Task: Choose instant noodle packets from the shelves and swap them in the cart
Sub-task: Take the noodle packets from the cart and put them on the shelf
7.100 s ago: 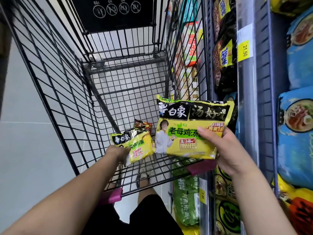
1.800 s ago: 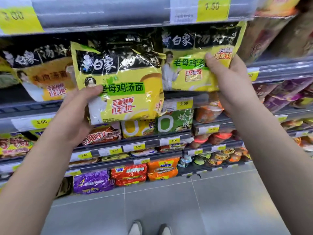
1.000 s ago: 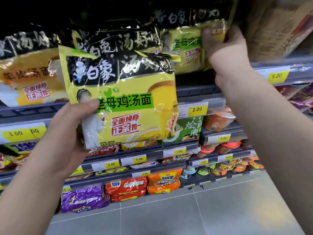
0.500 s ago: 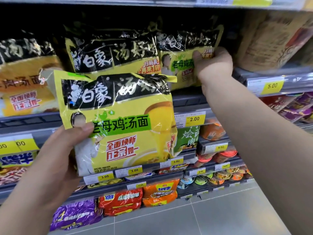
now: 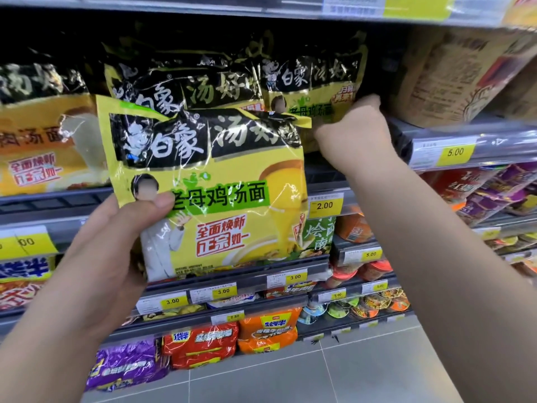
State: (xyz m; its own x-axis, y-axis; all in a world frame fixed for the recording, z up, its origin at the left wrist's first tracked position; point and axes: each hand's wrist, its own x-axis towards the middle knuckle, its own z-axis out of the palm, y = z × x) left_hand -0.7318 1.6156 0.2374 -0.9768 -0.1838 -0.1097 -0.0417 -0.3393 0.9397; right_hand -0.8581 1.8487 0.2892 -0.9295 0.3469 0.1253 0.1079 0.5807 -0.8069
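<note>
L hand (image 5: pixel 116 242) fingers behind held pkt (image 5: pixel 232 175), R hand (image 5: pixel 353 135) tips behind shelf pkt (image 5: pixel 311 80) — top tag (image 5: pixel 354 4) blurred

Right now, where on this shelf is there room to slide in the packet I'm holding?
A dark gap opens between the shelved yellow packet your right hand holds and the tan packs. Leftward, the stocked packets overlap tightly.
</note>
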